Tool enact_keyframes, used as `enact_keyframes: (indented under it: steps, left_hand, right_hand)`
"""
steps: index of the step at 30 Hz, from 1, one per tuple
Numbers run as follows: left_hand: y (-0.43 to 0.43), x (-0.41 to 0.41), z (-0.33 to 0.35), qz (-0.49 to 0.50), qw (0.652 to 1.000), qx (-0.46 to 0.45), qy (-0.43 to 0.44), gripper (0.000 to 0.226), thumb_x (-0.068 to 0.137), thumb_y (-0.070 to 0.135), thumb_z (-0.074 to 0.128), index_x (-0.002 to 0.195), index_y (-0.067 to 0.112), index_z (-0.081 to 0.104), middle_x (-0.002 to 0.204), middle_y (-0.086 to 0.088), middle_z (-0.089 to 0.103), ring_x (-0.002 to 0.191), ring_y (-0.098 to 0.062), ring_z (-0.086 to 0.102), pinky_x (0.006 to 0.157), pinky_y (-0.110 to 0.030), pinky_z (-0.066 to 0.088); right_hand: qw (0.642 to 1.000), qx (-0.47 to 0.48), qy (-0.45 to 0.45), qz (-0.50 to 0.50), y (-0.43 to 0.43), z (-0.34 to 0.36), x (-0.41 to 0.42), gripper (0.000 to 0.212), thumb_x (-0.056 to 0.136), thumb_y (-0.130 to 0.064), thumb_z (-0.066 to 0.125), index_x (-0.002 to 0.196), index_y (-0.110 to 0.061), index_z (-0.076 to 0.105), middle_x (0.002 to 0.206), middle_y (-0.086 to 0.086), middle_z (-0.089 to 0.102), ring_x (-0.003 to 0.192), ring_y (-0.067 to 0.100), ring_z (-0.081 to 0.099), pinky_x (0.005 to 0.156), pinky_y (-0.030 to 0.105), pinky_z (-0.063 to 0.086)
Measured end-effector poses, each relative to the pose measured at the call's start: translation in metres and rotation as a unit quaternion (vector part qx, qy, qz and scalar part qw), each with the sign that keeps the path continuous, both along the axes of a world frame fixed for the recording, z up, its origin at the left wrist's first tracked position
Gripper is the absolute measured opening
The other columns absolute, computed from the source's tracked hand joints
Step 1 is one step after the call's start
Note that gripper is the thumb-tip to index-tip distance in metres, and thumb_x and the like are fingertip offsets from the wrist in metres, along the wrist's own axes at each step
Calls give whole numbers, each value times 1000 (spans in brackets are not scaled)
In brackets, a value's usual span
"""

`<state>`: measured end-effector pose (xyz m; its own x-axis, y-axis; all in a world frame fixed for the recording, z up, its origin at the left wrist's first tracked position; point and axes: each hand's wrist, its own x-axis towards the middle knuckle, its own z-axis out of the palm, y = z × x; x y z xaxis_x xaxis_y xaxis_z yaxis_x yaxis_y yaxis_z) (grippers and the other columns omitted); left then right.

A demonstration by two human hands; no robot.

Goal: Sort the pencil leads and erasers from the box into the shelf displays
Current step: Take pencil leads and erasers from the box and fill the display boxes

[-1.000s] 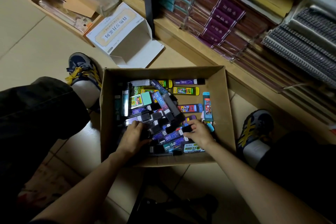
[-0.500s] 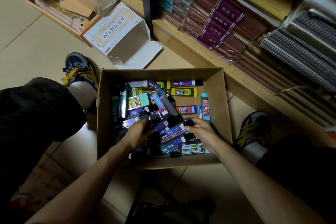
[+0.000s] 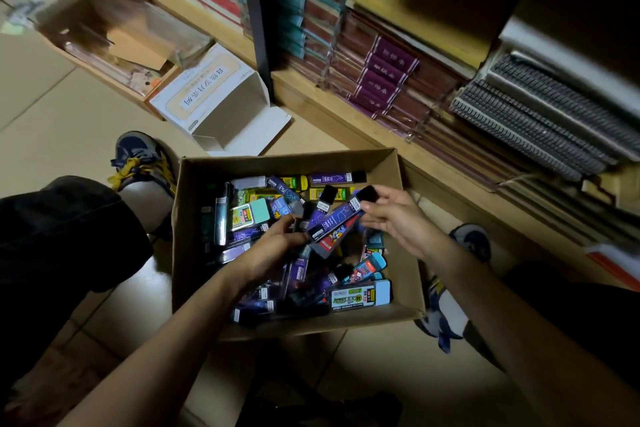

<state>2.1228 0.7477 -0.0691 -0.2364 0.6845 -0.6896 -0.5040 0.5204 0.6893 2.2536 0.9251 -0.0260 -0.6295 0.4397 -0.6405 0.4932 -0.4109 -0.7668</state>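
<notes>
Left hand (image 3: pixel 277 248) low over the cardboard box (image 3: pixel 183 218), fingers curled round the lower ends of a fan of purple lead cases (image 3: pixel 332 224); grip looks firm, but how many cases it holds is hard to count. Just left of its fingertips a mint eraser (image 3: pixel 259 210) lies flat in the pile, untouched. The fan runs from the left hand up and away to the right, long axis diagonal, black caps at the far end. Right hand (image 3: pixel 398 222) meets that far end: thumb and fingers pinch the capped tip of the longest case, wrist over the box's right wall. So both hands are on one bundle, left at the base, right at the tip, held above the loose stock below. Beyond and right of the right hand stands the wooden shelf (image 3: pixel 346 121) with purple-spined notebooks (image 3: pixel 388 76); no lead display visible there. Judgement: the right hand is nearer the shelf side, so that case would go out tip first that way, the left holding the rest
</notes>
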Motion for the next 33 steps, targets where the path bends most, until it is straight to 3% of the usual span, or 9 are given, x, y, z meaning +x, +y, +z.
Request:
enact_keyframes:
  steps: [3,6,8,11,13,17,24,28,33]
  left_hand:
    - [11,4,18,10,998,37,-48,29,88,-11,34,97,9,53,84,-4,66,62,-6,67,48,-12,47]
    - [18,8,42,6,993,85,-85,20,90,-4,37,102,6,49,82,-6,66,60,-7,66,46,-13,47]
    - [21,10,55,-4,992,105,-74,17,90,4,52,106,3,49,82,-6,72,69,-12,69,56,-20,54]
    - [25,11,71,-35,993,108,-14,55,76,18,70,123,2,46,108,-17,69,98,-35,66,87,-47,54]
    - [27,11,80,-47,992,112,15,61,73,25,73,124,5,47,107,-17,69,97,-36,66,89,-53,51]
    - [32,8,107,-58,987,140,55,58,74,26,74,123,11,48,109,-16,66,90,-28,68,78,-41,56]
    - [49,-7,176,-21,966,215,142,32,74,18,70,101,12,55,77,4,67,64,-2,65,53,-14,49]
    - [63,-30,219,11,954,245,171,49,68,27,72,111,13,54,91,0,65,71,-3,66,59,-15,50]
    - [81,-73,263,44,935,297,188,44,73,24,72,112,16,53,95,-3,72,85,-18,71,66,-25,56]
  right_hand:
    - [1000,1,7,-28,5,15,-2,26,92,2,50,117,-7,53,74,1,69,55,6,64,64,20,56]
    - [998,-3,6,-60,5,29,-1,40,93,-2,50,132,0,40,89,8,64,55,8,65,62,21,57]
    - [996,-8,11,-85,6,39,-2,49,94,-3,49,139,1,31,92,11,60,55,10,66,61,24,57]
    - [993,-14,33,-113,7,56,0,42,94,-3,49,133,-10,35,91,14,62,54,11,65,57,24,57]
    - [993,4,42,-113,8,72,3,32,94,-5,49,124,-10,42,92,13,64,60,12,66,55,21,54]
    - [988,49,100,-109,13,112,8,16,91,0,51,94,-13,61,89,2,67,79,9,65,63,18,51]
    - [962,119,194,-150,37,206,4,16,87,4,55,92,-9,63,87,4,70,82,14,68,67,21,56]
    - [949,180,216,-144,51,261,-5,12,88,0,56,92,-10,61,81,1,72,76,14,69,76,28,57]
    - [923,260,243,-144,68,318,-27,14,89,-2,57,91,-15,61,81,-5,70,76,8,67,68,21,55]
